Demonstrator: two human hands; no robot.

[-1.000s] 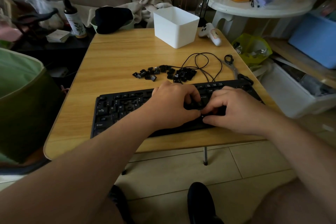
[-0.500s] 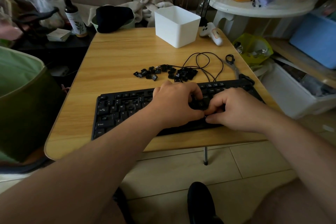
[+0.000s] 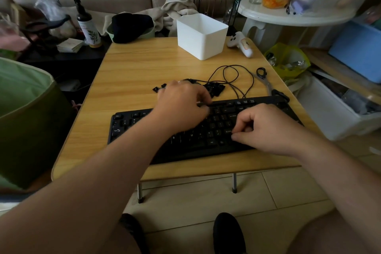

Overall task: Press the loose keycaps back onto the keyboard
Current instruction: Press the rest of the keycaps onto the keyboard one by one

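Observation:
A black keyboard (image 3: 132, 121) lies along the near edge of the wooden table (image 3: 134, 72). Just behind it is a heap of loose black keycaps (image 3: 216, 88). My left hand (image 3: 181, 105) hovers over the keyboard's back edge and hides the left part of the heap. Its fingers are loosely bent, and I see nothing in them. My right hand (image 3: 266, 128) rests on the right half of the keyboard. Its fingers are curled, its thumb tip touches the keys, and no keycap shows in it.
A black cable (image 3: 231, 76) loops behind the keycaps, with scissors (image 3: 266, 80) at the right edge. A white box (image 3: 201, 36) and a white controller (image 3: 241, 46) stand at the back. A green bin (image 3: 24, 113) sits left of the table.
My left hand has lifted off the middle of the keyboard and moved back toward the keycap heap. My right hand has stayed on the keys, and the two hands have come apart.

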